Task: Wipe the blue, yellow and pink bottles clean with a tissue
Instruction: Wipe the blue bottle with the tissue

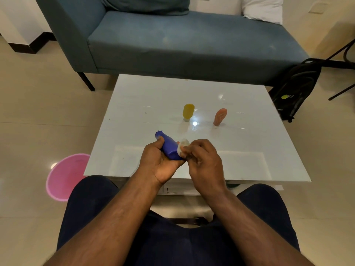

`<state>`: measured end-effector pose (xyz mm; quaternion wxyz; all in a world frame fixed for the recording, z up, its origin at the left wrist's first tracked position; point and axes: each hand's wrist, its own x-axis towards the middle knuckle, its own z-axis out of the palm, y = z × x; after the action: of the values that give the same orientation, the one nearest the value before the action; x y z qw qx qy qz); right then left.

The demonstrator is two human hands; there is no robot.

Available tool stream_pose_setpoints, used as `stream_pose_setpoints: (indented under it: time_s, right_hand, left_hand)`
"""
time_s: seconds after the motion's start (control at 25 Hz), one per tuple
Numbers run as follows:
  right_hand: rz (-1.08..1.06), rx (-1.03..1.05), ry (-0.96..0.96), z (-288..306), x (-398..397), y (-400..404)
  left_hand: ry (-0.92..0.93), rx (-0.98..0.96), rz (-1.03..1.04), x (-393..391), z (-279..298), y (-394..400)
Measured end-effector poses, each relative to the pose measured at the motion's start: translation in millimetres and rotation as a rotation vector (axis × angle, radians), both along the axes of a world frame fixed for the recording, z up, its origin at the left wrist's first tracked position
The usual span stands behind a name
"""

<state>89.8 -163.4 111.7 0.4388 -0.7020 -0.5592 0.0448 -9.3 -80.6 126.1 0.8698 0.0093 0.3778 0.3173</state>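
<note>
Over the near edge of the white table [249, 150], left hand [159, 162] grips the blue bottle [169, 148], long axis running away-left to near-right. Right hand [203, 160] pinches the tissue [183, 145] against its near-right end. Yellow bottle [188, 111] and pink bottle [220, 117] stand well beyond, apparently unwiped

Glossy white table [240, 143], mirror-smooth (a lamp glare between the bottles). Smooth matt plastic on the blue bottle [169, 146], yellow bottle [188, 110] and pink bottle [220, 116]. Soft crumpled paper tissue [183, 146]; woven cloth sofa [172, 41].
</note>
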Motion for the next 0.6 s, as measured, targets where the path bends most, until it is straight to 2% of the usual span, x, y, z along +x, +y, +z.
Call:
stream_pose_setpoints:
  time_s: [0.24, 0.32, 0.48, 0.6]
  right_hand:
    - [0.166, 0.052, -0.247, 11, -11, 5]
    - [0.115, 0.053, -0.204, 8, 0, 3]
    - [0.009, 0.036, 0.001, 5, -2, -2]
    - [0.049, 0.070, -0.133, 10, -14, -2]
  left_hand:
    - [-0.076, -0.065, -0.032, 2, 1, 2]
    - [-0.037, -0.010, -0.021, 0, 4, 3]
    - [-0.032, 0.005, -0.011, 0, 7, 1]
    - [-0.005, -0.012, -0.005, 3, 5, -2]
